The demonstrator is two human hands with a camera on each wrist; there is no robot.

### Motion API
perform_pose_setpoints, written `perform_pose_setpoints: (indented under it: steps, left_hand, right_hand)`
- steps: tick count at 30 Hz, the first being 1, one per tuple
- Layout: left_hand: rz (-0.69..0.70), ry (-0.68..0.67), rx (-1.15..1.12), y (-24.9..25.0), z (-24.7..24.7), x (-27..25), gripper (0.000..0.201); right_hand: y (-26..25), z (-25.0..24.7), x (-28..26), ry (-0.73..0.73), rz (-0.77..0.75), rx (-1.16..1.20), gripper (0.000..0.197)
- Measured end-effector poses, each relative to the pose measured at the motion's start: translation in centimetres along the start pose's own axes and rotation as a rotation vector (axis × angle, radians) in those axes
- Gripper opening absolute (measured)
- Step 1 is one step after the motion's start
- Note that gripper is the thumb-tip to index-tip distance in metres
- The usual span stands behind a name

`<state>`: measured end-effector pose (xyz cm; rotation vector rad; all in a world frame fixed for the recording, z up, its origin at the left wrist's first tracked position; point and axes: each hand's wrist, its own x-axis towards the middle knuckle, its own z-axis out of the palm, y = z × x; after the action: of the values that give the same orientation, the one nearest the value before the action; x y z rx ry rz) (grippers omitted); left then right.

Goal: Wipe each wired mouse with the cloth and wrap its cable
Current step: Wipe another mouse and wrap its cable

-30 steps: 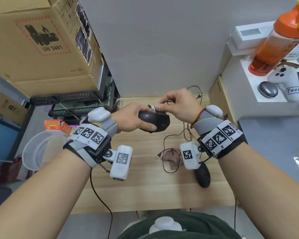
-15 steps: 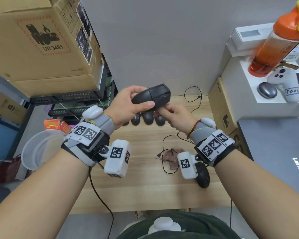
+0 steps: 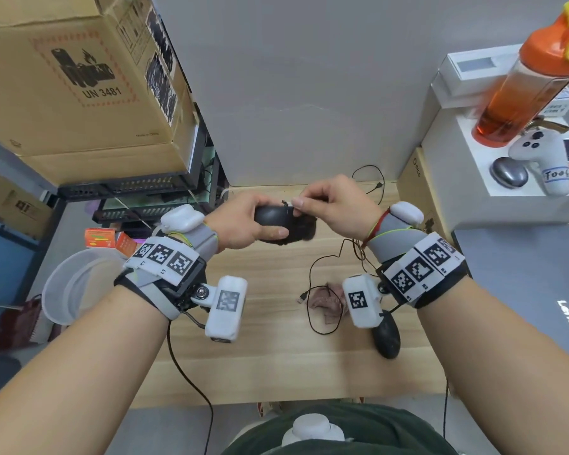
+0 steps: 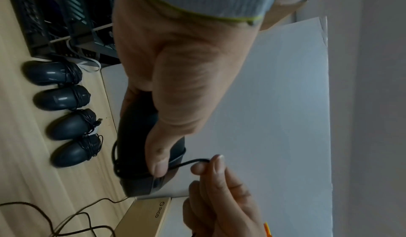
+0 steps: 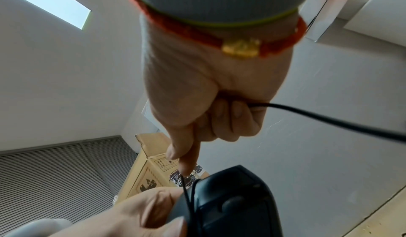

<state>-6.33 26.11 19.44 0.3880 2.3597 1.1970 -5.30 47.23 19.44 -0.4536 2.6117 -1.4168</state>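
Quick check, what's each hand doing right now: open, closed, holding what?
Left hand: closed around the black mouse.
Right hand: closed, thumb and forefinger pinching the mouse's cable.

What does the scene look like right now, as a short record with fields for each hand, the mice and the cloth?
left hand: grips the held mouse above the table
right hand: pinches the cable, part already looped round the held mouse
wrapped mice: four in a row by the wall, cables wound on
unwrapped mouse: on the table near the right wrist
cloth: crumpled on the table, loose cable around it
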Motion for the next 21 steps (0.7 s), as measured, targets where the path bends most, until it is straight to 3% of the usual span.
perform_pose_setpoints:
  steps: [5, 10, 17, 21]
  left_hand:
    - [0.028, -0.145, 0.042, 1.3, 0.3, -0.4, 0.039]
    - [0.08, -0.172, -0.092, 2.0, 0.1, -1.0, 0.051]
    - [0.018, 0.047, -0.36, 2.4, -0.3, -0.7, 0.051]
    - [0.038, 0.25, -0.307, 2.0, -0.4, -0.1, 0.039]
  right_hand:
    - [1.4, -0.4, 0.9, 0.09, 0.059, 0.021, 0.028]
    - [2.9, -0.2, 0.7, 0.099, 0.109, 0.151, 0.024]
    - [3.5, 1.5, -0.9, 0.037, 0.149, 0.143, 0.028]
    - [2.5, 2.8, -1.5, -0.04, 0.081, 0.127, 0.024]
